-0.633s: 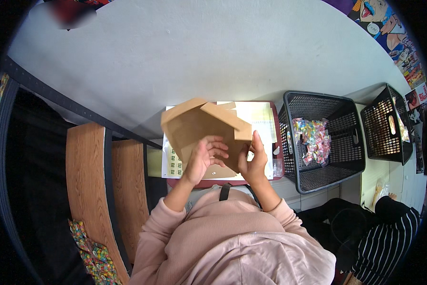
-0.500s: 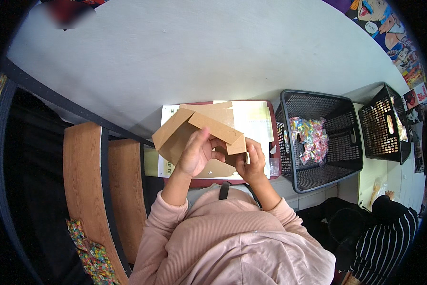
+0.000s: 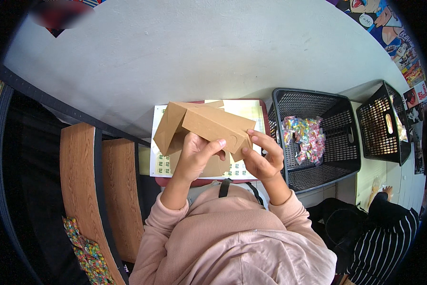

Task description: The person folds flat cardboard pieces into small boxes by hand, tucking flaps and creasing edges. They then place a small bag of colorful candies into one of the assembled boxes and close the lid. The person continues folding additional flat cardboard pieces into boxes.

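Note:
A brown cardboard box (image 3: pixel 213 124), partly folded, is held up between my two hands in front of me. My left hand (image 3: pixel 198 154) grips its near wall, the thumb lying on the outer face and the other fingers tucked behind the board. At the box's right end, my right hand (image 3: pixel 265 156) pinches a short end flap between thumb and fingers. A wide flap (image 3: pixel 169 126) stands out on the left side. Beneath it all lie printed sheets (image 3: pixel 162 165) with rows of green marks, on a dark red board (image 3: pixel 162 181).
Right of the board stands a black plastic crate (image 3: pixel 318 97) with wrapped sweets (image 3: pixel 306 137). A second black crate (image 3: pixel 377 126) is farther right. Wooden shelves (image 3: pixel 80 175) are on the left, colourful packets (image 3: pixel 87 251) beside them. Another person (image 3: pixel 384 242) in stripes is at the lower right.
The box has turned so its long side wall faces up more. My left thumb has come down onto that wall; my right hand has shifted right and up with the end flap.

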`<state>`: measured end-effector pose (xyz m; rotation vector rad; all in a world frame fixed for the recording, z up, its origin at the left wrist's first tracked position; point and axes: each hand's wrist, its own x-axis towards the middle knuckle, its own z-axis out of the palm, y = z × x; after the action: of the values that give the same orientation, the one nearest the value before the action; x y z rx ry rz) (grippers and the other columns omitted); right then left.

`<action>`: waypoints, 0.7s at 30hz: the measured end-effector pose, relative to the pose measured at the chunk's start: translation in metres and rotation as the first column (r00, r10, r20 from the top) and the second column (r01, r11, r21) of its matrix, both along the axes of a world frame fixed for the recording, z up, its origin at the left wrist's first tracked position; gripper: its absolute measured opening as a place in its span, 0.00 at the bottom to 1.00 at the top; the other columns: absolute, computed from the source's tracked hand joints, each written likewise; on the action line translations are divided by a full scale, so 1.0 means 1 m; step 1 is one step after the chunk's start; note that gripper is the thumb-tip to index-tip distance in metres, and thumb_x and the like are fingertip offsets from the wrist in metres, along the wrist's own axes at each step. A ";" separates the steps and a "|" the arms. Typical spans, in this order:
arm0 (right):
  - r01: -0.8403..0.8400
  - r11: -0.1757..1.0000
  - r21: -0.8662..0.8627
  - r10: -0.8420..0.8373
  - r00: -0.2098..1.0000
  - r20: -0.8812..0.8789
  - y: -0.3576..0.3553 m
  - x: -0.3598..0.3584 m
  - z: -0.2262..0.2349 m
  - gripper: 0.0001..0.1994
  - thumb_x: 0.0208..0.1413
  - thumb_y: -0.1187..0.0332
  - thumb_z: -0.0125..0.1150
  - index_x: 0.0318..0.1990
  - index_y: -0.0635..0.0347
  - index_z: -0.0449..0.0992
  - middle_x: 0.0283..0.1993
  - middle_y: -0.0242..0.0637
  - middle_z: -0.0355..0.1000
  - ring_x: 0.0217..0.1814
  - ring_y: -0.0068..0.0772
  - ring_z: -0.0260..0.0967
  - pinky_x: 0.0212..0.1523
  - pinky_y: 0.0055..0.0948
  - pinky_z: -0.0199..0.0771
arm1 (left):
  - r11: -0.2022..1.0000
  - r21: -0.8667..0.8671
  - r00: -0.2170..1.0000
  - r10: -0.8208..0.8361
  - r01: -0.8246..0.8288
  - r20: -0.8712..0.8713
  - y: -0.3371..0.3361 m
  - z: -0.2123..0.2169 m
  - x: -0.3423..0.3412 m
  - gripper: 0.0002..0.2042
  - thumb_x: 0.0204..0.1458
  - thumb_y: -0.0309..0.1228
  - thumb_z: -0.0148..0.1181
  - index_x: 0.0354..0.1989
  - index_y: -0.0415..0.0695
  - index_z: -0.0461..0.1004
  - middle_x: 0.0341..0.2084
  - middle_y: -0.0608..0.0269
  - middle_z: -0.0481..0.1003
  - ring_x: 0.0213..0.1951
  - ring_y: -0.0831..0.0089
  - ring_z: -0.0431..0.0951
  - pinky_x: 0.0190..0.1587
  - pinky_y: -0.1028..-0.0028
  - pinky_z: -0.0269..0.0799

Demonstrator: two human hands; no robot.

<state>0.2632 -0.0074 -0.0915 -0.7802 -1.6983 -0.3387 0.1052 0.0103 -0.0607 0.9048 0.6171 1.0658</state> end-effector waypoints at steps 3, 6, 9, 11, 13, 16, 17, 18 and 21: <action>-0.027 0.999 0.047 0.026 0.999 0.019 0.004 0.006 0.002 0.11 0.25 0.77 0.63 0.23 0.58 0.72 0.32 0.37 0.66 0.31 0.38 0.71 0.25 0.23 0.73 | 0.998 0.052 0.998 -0.029 0.031 -0.048 0.001 -0.003 0.003 0.14 0.44 0.25 0.52 0.41 0.37 0.62 0.31 0.61 0.69 0.31 0.78 0.70 0.24 0.81 0.67; -0.070 0.997 0.013 0.070 0.997 0.015 0.003 0.004 0.006 0.10 0.25 0.77 0.64 0.22 0.58 0.72 0.31 0.38 0.67 0.31 0.38 0.71 0.25 0.23 0.74 | 0.994 0.107 0.994 -0.011 0.023 -0.104 0.002 -0.009 0.003 0.13 0.45 0.25 0.52 0.40 0.38 0.62 0.30 0.63 0.69 0.29 0.81 0.69 0.24 0.82 0.65; -0.090 0.996 -0.007 0.090 0.996 0.017 0.004 0.004 0.003 0.12 0.25 0.77 0.65 0.24 0.60 0.73 0.34 0.40 0.68 0.31 0.37 0.71 0.25 0.24 0.74 | 0.995 0.096 0.996 0.009 -0.001 -0.083 0.000 -0.005 0.005 0.12 0.47 0.25 0.52 0.39 0.37 0.63 0.29 0.64 0.69 0.28 0.82 0.69 0.25 0.82 0.65; -0.103 0.994 -0.040 0.105 0.994 0.040 0.004 0.003 0.002 0.12 0.25 0.77 0.65 0.25 0.62 0.73 0.35 0.42 0.69 0.32 0.38 0.71 0.26 0.25 0.74 | 0.994 0.108 0.996 0.040 -0.031 -0.084 -0.001 -0.004 0.005 0.12 0.47 0.26 0.52 0.40 0.37 0.63 0.30 0.64 0.69 0.29 0.82 0.69 0.25 0.82 0.66; -0.116 0.990 -0.086 0.122 0.990 0.072 0.003 0.002 0.001 0.13 0.26 0.77 0.65 0.27 0.63 0.73 0.37 0.43 0.69 0.32 0.38 0.71 0.28 0.26 0.74 | 0.985 0.157 0.989 0.086 -0.067 -0.119 -0.002 -0.010 0.006 0.12 0.48 0.26 0.51 0.40 0.37 0.62 0.31 0.63 0.69 0.30 0.81 0.69 0.26 0.81 0.67; -0.117 0.963 -0.241 0.118 0.993 -0.009 -0.006 -0.002 -0.018 0.14 0.28 0.77 0.64 0.29 0.65 0.73 0.37 0.44 0.69 0.35 0.39 0.70 0.33 0.29 0.74 | 0.995 0.102 0.959 0.029 0.000 -0.282 -0.003 -0.030 0.003 0.12 0.49 0.27 0.50 0.40 0.36 0.62 0.31 0.62 0.69 0.31 0.79 0.70 0.27 0.81 0.70; -0.133 0.933 -0.335 0.117 0.991 -0.065 -0.011 -0.004 -0.036 0.14 0.28 0.77 0.64 0.30 0.66 0.73 0.38 0.44 0.69 0.36 0.40 0.70 0.37 0.32 0.73 | 0.999 0.045 0.977 0.025 -0.016 -0.212 -0.004 -0.043 0.004 0.12 0.49 0.28 0.50 0.40 0.35 0.62 0.32 0.61 0.69 0.31 0.77 0.72 0.27 0.80 0.71; -0.135 0.911 -0.389 0.108 0.990 -0.091 -0.013 -0.006 -0.055 0.14 0.30 0.77 0.64 0.30 0.64 0.73 0.40 0.44 0.69 0.38 0.41 0.69 0.37 0.32 0.72 | 1.000 0.007 0.970 0.000 0.002 -0.244 -0.001 -0.060 0.002 0.12 0.50 0.29 0.49 0.41 0.36 0.62 0.33 0.60 0.69 0.31 0.76 0.72 0.27 0.79 0.72; -0.120 0.798 -0.591 0.062 0.991 -0.118 -0.018 -0.013 -0.096 0.12 0.34 0.76 0.63 0.32 0.63 0.73 0.41 0.43 0.68 0.38 0.39 0.69 0.37 0.30 0.71 | 0.988 -0.149 0.954 -0.082 0.040 -0.289 0.005 -0.116 -0.004 0.13 0.50 0.31 0.48 0.42 0.36 0.62 0.34 0.58 0.69 0.32 0.73 0.72 0.28 0.75 0.72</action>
<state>0.2500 -0.0257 -0.1871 -1.1457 -1.7596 0.3279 0.1013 0.0155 -0.1772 0.9597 0.8954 0.8259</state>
